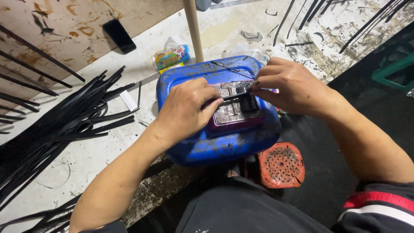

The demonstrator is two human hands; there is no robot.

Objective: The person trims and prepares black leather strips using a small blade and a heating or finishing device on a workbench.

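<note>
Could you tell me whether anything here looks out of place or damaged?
The blue container under both hands lies on its side as a work surface, scuffed and smeared black. The floor is splashed with dark stains, and black strips lie in a loose heap to the left.

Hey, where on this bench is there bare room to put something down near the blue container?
Bare white benchtop lies between the black strips and the blue container. A smaller bare patch sits between the wooden pole and the loose strips at the far right. It is crowded on the container, where the left hand and right hand work a small black piece.
</note>
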